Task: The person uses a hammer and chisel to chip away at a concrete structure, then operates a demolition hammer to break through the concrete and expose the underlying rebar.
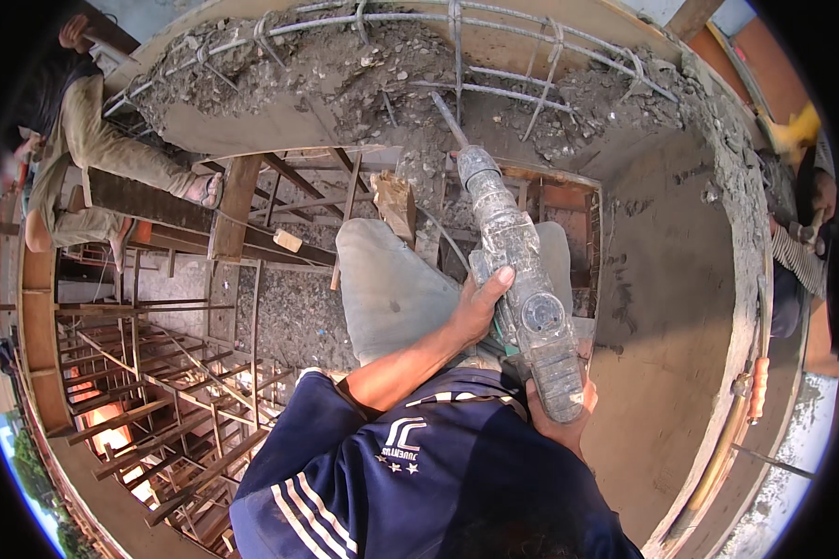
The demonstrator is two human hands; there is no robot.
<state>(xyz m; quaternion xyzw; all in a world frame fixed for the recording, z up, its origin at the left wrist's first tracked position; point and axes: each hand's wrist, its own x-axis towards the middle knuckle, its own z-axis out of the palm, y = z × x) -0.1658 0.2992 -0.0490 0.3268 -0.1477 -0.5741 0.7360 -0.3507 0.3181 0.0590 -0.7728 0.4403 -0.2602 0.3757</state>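
A dust-caked demolition hammer (517,247) lies slantwise in front of my body, pointing away from me. Its chisel (449,119) reaches broken concrete (396,74) beside bare steel bars (522,96). My left hand (481,303) is closed at the left side of the hammer's body, thumb on top; its fingers are mostly hidden underneath. Around the rear end of the hammer, my right hand (561,424) is closed, partly covered by the housing. My knees (391,289) are bent on both sides of the hammer.
Timber props (168,401) stand far below on the left. Another person's sandalled foot (203,191) rests by a wooden plank (233,210). A second person's striped sleeve (808,270) shows at the right, past a concrete wall (667,326). An orange-handled tool (758,387) is on that side.
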